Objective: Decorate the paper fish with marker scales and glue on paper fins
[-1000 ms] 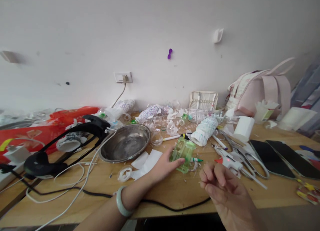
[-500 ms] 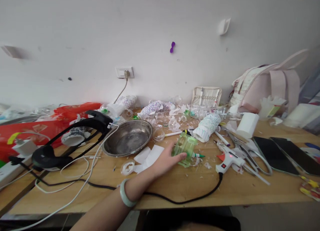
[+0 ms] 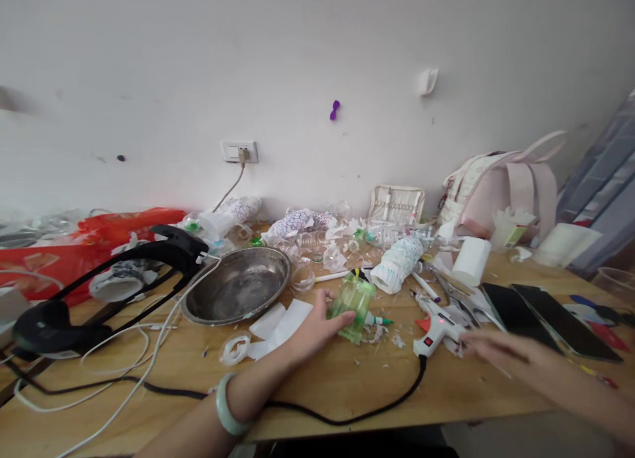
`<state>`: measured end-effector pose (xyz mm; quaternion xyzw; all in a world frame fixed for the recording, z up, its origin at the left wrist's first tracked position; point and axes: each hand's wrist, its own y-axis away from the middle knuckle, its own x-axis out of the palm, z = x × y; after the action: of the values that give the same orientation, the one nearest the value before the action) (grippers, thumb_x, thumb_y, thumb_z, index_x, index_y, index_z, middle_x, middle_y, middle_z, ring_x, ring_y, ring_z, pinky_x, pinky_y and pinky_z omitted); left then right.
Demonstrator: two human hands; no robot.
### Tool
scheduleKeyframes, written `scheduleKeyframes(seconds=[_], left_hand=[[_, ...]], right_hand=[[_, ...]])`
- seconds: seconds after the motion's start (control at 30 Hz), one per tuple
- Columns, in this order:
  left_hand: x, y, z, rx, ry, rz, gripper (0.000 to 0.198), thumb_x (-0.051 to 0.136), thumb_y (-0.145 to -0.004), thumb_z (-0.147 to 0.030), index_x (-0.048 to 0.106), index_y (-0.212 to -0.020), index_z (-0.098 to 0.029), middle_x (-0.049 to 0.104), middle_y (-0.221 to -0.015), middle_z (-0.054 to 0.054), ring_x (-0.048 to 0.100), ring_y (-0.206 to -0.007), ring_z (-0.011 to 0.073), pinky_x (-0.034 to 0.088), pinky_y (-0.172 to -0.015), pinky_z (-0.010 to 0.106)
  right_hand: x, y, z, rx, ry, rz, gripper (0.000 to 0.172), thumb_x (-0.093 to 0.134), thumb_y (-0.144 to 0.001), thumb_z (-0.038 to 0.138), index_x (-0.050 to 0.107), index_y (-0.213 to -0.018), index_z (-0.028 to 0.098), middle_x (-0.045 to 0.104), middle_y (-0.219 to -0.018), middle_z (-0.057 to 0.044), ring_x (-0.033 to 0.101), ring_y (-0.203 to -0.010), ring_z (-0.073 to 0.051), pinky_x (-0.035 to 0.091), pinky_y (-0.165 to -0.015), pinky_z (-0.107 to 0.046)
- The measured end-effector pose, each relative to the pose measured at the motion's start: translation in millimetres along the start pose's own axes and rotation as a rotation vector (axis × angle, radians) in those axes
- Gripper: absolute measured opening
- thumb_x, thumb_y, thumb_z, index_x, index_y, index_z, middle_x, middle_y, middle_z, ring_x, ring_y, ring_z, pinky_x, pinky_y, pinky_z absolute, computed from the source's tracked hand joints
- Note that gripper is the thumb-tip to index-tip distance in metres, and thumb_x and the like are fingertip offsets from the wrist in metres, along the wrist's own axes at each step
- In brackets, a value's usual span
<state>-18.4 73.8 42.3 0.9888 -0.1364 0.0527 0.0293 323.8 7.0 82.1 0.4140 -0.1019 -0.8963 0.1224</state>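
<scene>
My left hand (image 3: pixel 322 329), with a pale green bangle (image 3: pixel 227 405) on its wrist, grips a translucent green plastic cup-like piece (image 3: pixel 353 306), thumb in front and fingers partly hidden behind. Just right of that piece lies a marker with a green tip (image 3: pixel 381 321). My right hand (image 3: pixel 510 352) is stretched out, slightly blurred, fingers extended beside the white hot glue gun (image 3: pixel 439 329); whether it touches the gun I cannot tell. The gun lies on the wooden table (image 3: pixel 367 392), its red light on, a black cord running from its handle.
A metal bowl (image 3: pixel 238 286) stands left of centre, near a black headset (image 3: pixel 64 325) and white cables. Scissors (image 3: pixel 454 296), two dark phones (image 3: pixel 565 319) and a white roll (image 3: pixel 471 261) lie right. Behind are paper-wrapped bottles (image 3: pixel 397 263), plastic scraps and a pink backpack (image 3: pixel 496 193).
My right hand has come into view from the right, beside the glue gun. The view has shifted, while my left hand keeps its hold on the green plastic piece.
</scene>
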Motion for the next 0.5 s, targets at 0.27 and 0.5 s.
scheduleKeyframes(seconds=[0.27,0.5], left_hand=[[2.0,-3,1,-0.064,0.288,0.004,0.027,0.075,-0.067,-0.036,0.055,-0.082,-0.023,0.062,-0.076,-0.003,0.057,-0.067,0.0151,0.041,-0.061,0.026],[-0.8,-3,-3,-0.096,0.417,0.019,0.029,0.075,-0.067,-0.036,0.062,-0.087,-0.018,0.064,-0.080,0.000,0.059,-0.075,0.0163,0.044,-0.068,0.027]], right_hand=[[-22,-79,-38,0.316,0.318,-0.181,0.033,0.056,-0.080,0.033,0.053,-0.050,0.019,0.059,-0.051,-0.005,0.059,-0.050,-0.020,0.038,-0.050,-0.028],[-20,-85,-18,0.309,0.385,-0.171,0.034,0.059,-0.076,0.025,0.047,-0.044,0.021,0.054,-0.048,-0.002,0.056,-0.050,-0.017,0.036,-0.050,-0.027]])
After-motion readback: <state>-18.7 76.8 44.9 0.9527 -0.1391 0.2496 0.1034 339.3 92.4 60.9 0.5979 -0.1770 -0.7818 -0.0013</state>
